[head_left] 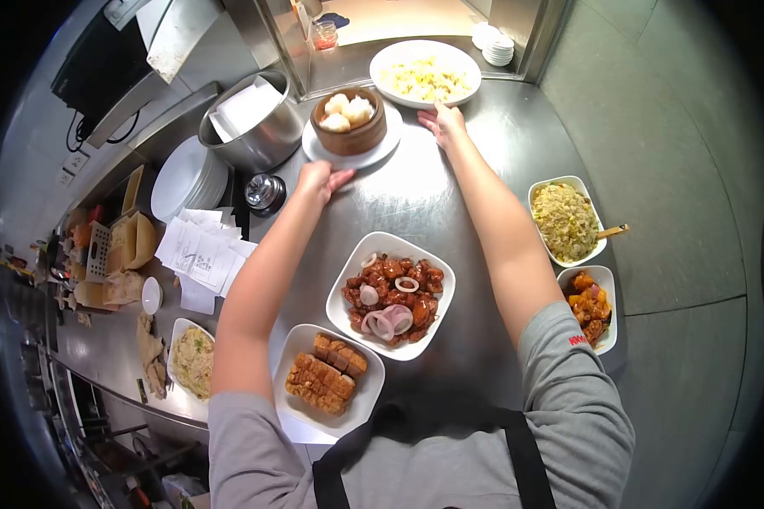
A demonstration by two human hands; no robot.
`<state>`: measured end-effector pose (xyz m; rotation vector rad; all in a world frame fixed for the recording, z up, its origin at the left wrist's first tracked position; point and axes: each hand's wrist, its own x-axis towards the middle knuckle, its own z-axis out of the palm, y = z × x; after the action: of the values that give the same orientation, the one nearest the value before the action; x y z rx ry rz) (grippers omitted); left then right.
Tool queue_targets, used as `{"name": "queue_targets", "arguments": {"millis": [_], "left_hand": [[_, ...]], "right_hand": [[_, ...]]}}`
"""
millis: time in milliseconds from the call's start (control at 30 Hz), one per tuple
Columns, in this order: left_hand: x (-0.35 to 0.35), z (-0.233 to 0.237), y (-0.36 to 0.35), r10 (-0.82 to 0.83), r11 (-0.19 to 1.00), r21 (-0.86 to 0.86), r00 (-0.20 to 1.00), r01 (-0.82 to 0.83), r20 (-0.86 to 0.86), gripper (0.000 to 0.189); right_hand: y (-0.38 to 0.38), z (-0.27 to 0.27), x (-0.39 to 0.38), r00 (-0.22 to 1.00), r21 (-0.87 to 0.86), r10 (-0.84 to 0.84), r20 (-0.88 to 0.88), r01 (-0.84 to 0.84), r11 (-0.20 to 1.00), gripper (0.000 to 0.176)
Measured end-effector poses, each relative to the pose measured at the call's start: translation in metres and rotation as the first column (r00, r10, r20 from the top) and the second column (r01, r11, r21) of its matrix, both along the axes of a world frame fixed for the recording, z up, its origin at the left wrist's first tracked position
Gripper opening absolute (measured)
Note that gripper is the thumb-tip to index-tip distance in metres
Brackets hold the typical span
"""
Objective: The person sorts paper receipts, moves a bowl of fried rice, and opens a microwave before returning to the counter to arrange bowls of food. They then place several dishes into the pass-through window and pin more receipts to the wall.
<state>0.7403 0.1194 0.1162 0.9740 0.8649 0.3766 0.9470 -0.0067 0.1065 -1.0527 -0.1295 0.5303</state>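
Observation:
At the far side of the steel counter, my right hand (pixel 444 125) grips the near rim of an oval white dish (pixel 384 95) of pale yellow, crumbly food, its thumb by the rim and fingers below. My left hand (pixel 323 180) is closed at the near edge of a round white plate (pixel 394 140), fingers along its underside. On that plate sits a round bamboo steamer (pixel 348 140) holding several white buns (pixel 346 112). Between my forearms stands a square white bowl (pixel 443 314) of glazed brown meat with onion rings. Nearer me is a white dish (pixel 369 399) of crisp-skinned sliced meat.
Fried rice (pixel 562 220) with a wooden handle and a saucy dish (pixel 590 305) line the right edge. Leftward are a steel pot (pixel 267 140), stacked plates (pixel 187 178), a dark lidded jar (pixel 265 195), paper slips (pixel 199 254) and another rice dish (pixel 193 360). Small plates (pixel 498 51) sit behind the opening.

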Motion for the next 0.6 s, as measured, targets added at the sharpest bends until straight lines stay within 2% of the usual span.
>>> {"name": "queue_targets", "arguments": {"millis": [33, 67, 133, 167, 200, 233, 267, 300, 333, 367, 400, 433, 467, 500, 533, 567, 600], "left_hand": [[0.015, -0.003, 0.006, 0.056, 0.998, 0.021, 0.998, -0.057, 0.019, 0.028], [0.03, -0.008, 0.017, 0.098, 0.994, 0.039, 0.992, -0.101, 0.079, 0.031], [0.042, -0.021, 0.029, 0.129, 0.991, 0.022, 0.979, -0.134, 0.156, 0.033], [0.043, -0.01, 0.025, 0.125, 0.992, -0.007, 0.973, -0.126, 0.194, 0.033], [0.039, 0.002, 0.018, 0.086, 0.996, 0.026, 0.988, -0.09, 0.126, 0.032], [0.03, 0.011, 0.009, 0.043, 0.994, 0.098, 0.997, -0.049, 0.063, 0.03], [0.014, 0.021, 0.002, -0.142, 0.972, 0.191, 0.99, 0.137, 0.011, 0.031], [-0.008, 0.032, -0.005, -0.317, 0.907, 0.273, 0.947, 0.32, -0.056, 0.031], [-0.033, 0.045, -0.011, -0.504, 0.801, 0.303, 0.854, 0.517, -0.127, 0.03], [-0.062, 0.059, -0.017, -0.663, 0.653, 0.316, 0.721, 0.688, -0.201, 0.029], [-0.093, 0.074, -0.024, -0.72, 0.508, 0.336, 0.605, 0.793, -0.339, 0.029], [-0.125, 0.087, -0.032, -0.743, 0.347, 0.329, 0.471, 0.878, -0.474, 0.029], [-0.158, 0.095, -0.044, -0.707, 0.304, 0.323, 0.44, 0.896, -0.554, 0.032], [-0.188, 0.094, -0.052, -0.635, 0.21, 0.363, 0.409, 0.908, -0.655, 0.034], [-0.214, 0.097, -0.066, -0.57, 0.221, 0.324, 0.391, 0.92, -0.722, 0.036], [-0.233, 0.096, -0.072, -0.627, 0.261, 0.246, 0.358, 0.933, -0.692, 0.036], [-0.253, 0.084, -0.076, -0.66, 0.355, 0.2, 0.396, 0.913, -0.638, 0.035]], "right_hand": [[0.002, -0.003, 0.007, 0.998, -0.063, 0.018, 0.061, -0.014, 0.998, 0.035], [0.004, -0.007, 0.012, 0.997, -0.101, 0.072, 0.018, -0.07, 0.992, 0.033], [-0.007, 0.002, -0.003, 0.926, -0.326, 0.349, 0.146, -0.288, 0.901, 0.028], [-0.015, 0.015, -0.014, 0.842, -0.429, 0.513, 0.166, -0.407, 0.807, 0.027], [-0.024, 0.027, -0.022, 0.643, -0.564, 0.737, 0.207, -0.537, 0.627, 0.03], [-0.035, 0.042, -0.04, 0.445, -0.592, 0.87, 0.211, -0.65, 0.477, 0.032], [-0.045, 0.063, -0.066, 0.307, -0.694, 0.95, 0.059, -0.671, 0.261, 0.035], [-0.052, 0.071, -0.085, 0.136, -0.703, 0.99, -0.027, -0.707, 0.078, 0.038], [-0.059, 0.074, -0.105, 0.055, -0.75, 0.991, -0.122, -0.659, -0.056, 0.041], [-0.067, 0.082, -0.127, 0.008, -0.825, 0.985, -0.174, -0.548, -0.142, 0.042], [-0.077, 0.076, -0.139, -0.073, -0.838, 0.991, -0.115, -0.529, -0.136, 0.04], [-0.079, 0.072, -0.149, -0.067, -0.866, 0.986, -0.152, -0.471, -0.166, 0.035], [-0.081, 0.06, -0.154, -0.114, -0.93, 0.994, 0.0, -0.365, -0.042, 0.034], [-0.083, 0.052, -0.158, -0.176, -0.961, 0.974, 0.143, -0.258, 0.095, 0.033], [-0.088, 0.056, -0.164, -0.095, -0.95, 0.981, 0.167, -0.283, 0.134, 0.032], [-0.088, 0.058, -0.162, -0.092, -0.952, 0.98, 0.176, -0.27, 0.146, 0.032], [-0.089, 0.057, -0.159, -0.094, -0.958, 0.976, 0.195, -0.23, 0.17, 0.033]]}}
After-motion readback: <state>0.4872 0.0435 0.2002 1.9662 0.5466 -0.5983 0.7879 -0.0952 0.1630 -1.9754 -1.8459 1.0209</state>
